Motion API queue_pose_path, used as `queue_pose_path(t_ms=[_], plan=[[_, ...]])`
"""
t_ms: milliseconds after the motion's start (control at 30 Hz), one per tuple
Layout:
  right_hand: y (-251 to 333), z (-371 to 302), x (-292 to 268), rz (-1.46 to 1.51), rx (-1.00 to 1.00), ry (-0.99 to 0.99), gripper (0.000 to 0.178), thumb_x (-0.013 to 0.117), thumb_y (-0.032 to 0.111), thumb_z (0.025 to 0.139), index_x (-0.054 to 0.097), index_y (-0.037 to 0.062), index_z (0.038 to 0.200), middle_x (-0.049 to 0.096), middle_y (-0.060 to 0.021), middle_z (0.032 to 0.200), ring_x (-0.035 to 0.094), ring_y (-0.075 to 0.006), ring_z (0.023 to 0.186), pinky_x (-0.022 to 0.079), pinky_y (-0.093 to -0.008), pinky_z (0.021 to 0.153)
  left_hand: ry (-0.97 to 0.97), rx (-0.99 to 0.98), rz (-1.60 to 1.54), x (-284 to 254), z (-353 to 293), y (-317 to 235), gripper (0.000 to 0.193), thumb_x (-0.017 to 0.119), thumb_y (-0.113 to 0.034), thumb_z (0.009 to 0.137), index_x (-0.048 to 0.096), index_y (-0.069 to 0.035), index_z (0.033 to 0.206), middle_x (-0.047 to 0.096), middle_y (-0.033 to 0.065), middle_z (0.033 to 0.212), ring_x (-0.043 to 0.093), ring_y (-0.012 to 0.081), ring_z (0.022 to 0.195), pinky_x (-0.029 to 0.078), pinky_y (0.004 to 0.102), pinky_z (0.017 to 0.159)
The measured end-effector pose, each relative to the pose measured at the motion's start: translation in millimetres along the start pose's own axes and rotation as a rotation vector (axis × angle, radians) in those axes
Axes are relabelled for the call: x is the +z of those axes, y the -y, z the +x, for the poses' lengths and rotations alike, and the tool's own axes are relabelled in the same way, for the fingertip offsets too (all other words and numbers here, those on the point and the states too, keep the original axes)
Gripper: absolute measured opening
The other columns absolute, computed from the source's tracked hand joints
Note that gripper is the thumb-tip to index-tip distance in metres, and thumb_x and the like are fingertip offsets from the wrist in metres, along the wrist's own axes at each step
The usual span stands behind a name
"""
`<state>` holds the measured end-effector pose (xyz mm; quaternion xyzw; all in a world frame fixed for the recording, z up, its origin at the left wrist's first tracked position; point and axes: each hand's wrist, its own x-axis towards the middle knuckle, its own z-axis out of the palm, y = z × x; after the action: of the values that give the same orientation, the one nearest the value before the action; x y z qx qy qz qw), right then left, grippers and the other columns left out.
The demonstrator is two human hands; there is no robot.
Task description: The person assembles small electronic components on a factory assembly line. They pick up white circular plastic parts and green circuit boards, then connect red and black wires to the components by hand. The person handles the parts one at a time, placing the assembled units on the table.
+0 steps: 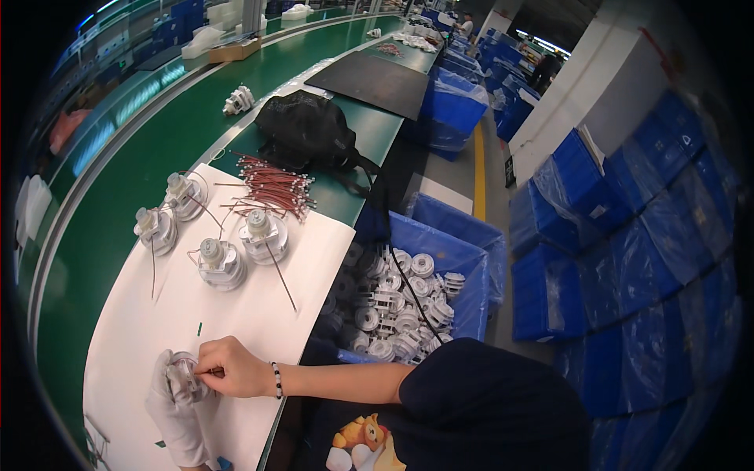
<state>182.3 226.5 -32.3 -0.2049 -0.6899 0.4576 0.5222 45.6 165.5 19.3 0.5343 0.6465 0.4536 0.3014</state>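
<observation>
My left hand (166, 404), in a white glove, is closed round a round white plastic part (184, 366) at the lower left, low over the white sheet (310, 251). My right hand (236, 369) is bare, with a beaded bracelet at the wrist. Its thumb and fingers are pinched together against the right side of that part; what they grip is too small to make out. Farther up the sheet stand several white round assemblies (222, 269), each with a grey cylinder on top and thin brown wires trailing off.
Beyond the assemblies lie a pile of red-brown wires (275, 187) and a black bag (306, 129) with a strap. At the right of the bench, a blue bin (463, 263) holds many white parts. A green conveyor (153, 129) curves along the left. Blue crates (628, 243) are stacked at right.
</observation>
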Motion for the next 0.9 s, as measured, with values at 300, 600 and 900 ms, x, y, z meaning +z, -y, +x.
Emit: queue_pose_path(t_ms=[300,600,900], plan=[[1.3,9.0,-17.9,-0.162,-0.025,0.084,0.014,0.060,0.003,0.069,0.065,-0.0002,0.082,0.056,-0.0112,0.068,0.054,-0.0214,0.054,0.043,-0.0300,0.049,0.044,0.169,-0.091,6.4,1.5,-5.4,0.031,0.046,-0.011,0.091,0.049,0.000,0.120,0.058,0.0073,0.092,0.053,0.0110,0.078,0.045,0.0231,0.064],[44.3,-18.7,-68.2,-0.067,0.667,0.311,0.028,0.049,0.004,0.083,0.057,-0.0042,0.109,0.065,-0.0102,0.077,0.058,-0.0101,0.061,0.047,-0.0225,0.056,-0.131,0.205,0.985,-127.7,-85.0,-38.0,0.035,0.049,0.005,0.073,0.057,-0.003,0.106,0.056,0.0159,0.112,0.052,0.0347,0.103,0.043,0.0360,0.086],[46.7,-31.3,-59.0,0.714,0.979,0.465,0.039,0.048,0.007,0.088,0.039,-0.0078,0.123,0.063,-0.0194,0.091,0.064,-0.0194,0.066,0.054,-0.0262,0.051,0.010,-0.331,0.885,-89.5,-154.6,-24.5,0.019,0.054,-0.011,0.081,0.056,0.000,0.097,0.059,0.0195,0.084,0.058,0.0346,0.073,0.047,0.0370,0.064]])
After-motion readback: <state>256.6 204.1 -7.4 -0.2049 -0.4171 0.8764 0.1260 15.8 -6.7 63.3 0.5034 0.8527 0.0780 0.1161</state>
